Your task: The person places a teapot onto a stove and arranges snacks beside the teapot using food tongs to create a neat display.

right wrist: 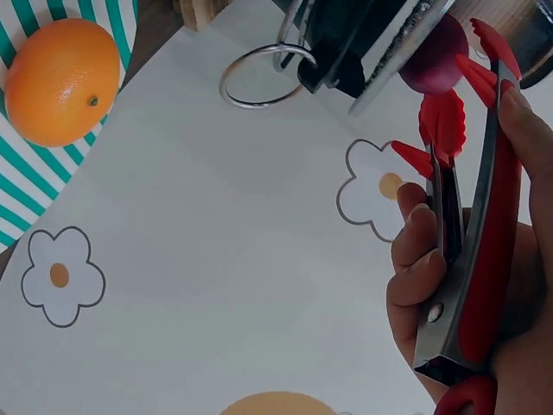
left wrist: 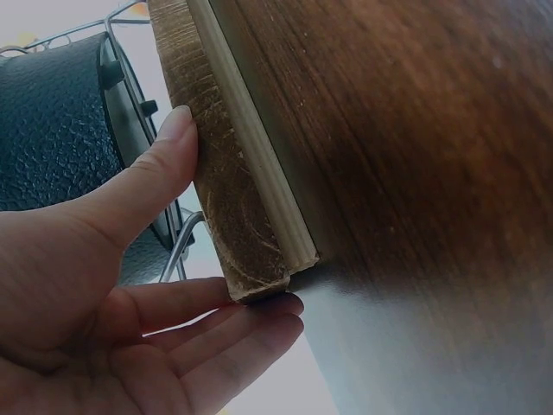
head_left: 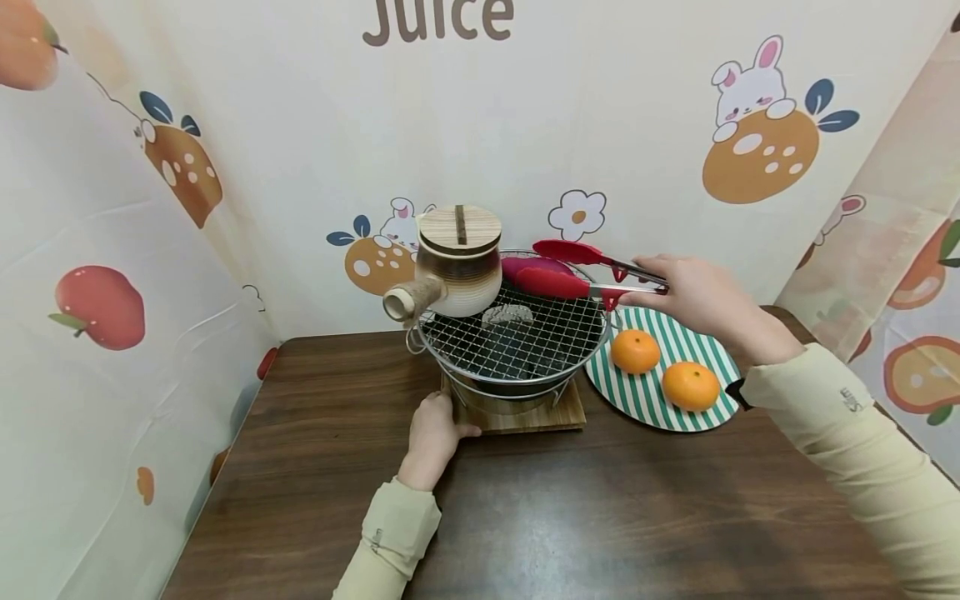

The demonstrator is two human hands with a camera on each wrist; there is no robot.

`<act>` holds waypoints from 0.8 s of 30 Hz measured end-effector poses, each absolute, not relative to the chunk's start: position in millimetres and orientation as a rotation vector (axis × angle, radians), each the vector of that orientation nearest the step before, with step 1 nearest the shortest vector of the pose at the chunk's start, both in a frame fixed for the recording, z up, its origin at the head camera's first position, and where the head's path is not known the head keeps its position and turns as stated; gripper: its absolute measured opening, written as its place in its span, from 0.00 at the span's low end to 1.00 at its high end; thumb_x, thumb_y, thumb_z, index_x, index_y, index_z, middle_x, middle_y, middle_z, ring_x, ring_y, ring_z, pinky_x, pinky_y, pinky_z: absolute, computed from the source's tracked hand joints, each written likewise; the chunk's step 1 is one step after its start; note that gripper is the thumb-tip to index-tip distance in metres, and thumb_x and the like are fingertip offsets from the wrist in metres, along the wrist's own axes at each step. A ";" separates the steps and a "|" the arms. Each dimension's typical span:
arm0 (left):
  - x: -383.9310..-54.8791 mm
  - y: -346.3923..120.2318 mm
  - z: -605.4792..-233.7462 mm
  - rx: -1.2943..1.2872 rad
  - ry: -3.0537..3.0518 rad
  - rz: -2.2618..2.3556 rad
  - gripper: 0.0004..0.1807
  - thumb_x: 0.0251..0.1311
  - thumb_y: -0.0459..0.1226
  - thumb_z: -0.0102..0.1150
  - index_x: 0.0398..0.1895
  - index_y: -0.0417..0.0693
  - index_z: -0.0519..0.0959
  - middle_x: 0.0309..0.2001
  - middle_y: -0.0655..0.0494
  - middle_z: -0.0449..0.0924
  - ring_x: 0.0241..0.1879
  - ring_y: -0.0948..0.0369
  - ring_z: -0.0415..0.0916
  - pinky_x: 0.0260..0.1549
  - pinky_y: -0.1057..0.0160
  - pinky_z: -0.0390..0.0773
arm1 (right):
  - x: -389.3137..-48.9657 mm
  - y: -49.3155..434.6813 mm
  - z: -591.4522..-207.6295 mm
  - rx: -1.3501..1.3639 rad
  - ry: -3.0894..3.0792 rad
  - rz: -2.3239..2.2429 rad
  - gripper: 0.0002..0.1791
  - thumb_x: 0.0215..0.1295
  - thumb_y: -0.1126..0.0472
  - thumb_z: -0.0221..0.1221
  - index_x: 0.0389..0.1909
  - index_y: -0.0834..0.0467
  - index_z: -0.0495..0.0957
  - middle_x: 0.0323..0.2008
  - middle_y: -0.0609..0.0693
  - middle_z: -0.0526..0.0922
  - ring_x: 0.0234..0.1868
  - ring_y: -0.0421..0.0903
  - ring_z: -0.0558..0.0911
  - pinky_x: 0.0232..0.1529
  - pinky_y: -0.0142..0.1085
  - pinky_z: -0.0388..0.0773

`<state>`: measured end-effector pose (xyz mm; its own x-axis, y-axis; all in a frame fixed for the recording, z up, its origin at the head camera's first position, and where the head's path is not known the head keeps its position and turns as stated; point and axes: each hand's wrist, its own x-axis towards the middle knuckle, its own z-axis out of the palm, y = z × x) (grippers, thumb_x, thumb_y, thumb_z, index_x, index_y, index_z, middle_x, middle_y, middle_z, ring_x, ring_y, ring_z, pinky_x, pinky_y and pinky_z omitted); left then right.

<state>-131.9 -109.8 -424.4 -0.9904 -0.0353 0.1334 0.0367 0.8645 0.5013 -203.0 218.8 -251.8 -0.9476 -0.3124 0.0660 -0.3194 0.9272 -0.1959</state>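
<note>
In the head view my right hand (head_left: 697, 300) grips red-tipped metal tongs (head_left: 562, 283) over a round wire grill (head_left: 517, 350). The spread tong heads lie on either side of a long purple-red vegetable (head_left: 525, 266), which looks like a sweet potato; whether they touch it I cannot tell. At the front left, my left hand (head_left: 433, 433) holds a corner of the wooden board (head_left: 532, 421) under the grill. Its thumb (left wrist: 164, 164) presses the board's edge in the left wrist view, with the other fingers around the corner. A lidded clay pot (head_left: 468, 283) stands at the grill's back left.
Two oranges (head_left: 635, 352) lie on a green-striped oval mat (head_left: 622, 398) to the right of the grill. The pot's side handle (head_left: 412, 300) sticks out to the front left. A ring handle (right wrist: 251, 99) hangs from the grill. Behind the dark wooden table (head_left: 337, 467) rises a printed cloth backdrop (head_left: 300, 167).
</note>
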 end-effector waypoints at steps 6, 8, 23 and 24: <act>-132.1 -108.4 -424.0 -0.006 -2.897 -0.780 0.39 0.31 0.43 0.81 0.48 0.29 0.78 0.41 0.36 0.83 0.41 0.42 0.82 0.41 0.49 0.81 | -192.9 234.4 -249.3 0.483 -3.008 0.453 0.44 0.62 0.33 0.54 0.70 0.58 0.63 0.62 0.62 0.74 0.59 0.61 0.73 0.57 0.60 0.72; -132.3 -108.0 -423.8 -0.006 -2.900 -0.784 0.39 0.31 0.43 0.81 0.48 0.29 0.78 0.41 0.36 0.83 0.41 0.42 0.82 0.41 0.49 0.81 | -189.5 241.2 -249.5 0.466 -2.992 0.450 0.43 0.62 0.33 0.54 0.70 0.56 0.64 0.59 0.61 0.76 0.54 0.59 0.74 0.52 0.58 0.74; -134.2 -108.5 -422.9 0.004 -2.936 -0.774 0.40 0.33 0.44 0.80 0.50 0.28 0.77 0.44 0.34 0.82 0.43 0.42 0.82 0.42 0.49 0.81 | -174.3 305.1 -263.7 0.275 -2.973 0.366 0.43 0.61 0.36 0.58 0.70 0.59 0.63 0.56 0.68 0.76 0.48 0.63 0.75 0.42 0.58 0.74; -134.2 -108.5 -423.3 0.005 -2.935 -0.773 0.39 0.33 0.44 0.80 0.49 0.28 0.78 0.43 0.35 0.82 0.42 0.42 0.82 0.41 0.49 0.81 | -173.2 308.7 -265.6 0.267 -2.975 0.359 0.43 0.61 0.37 0.58 0.69 0.60 0.64 0.54 0.68 0.77 0.46 0.62 0.76 0.40 0.56 0.75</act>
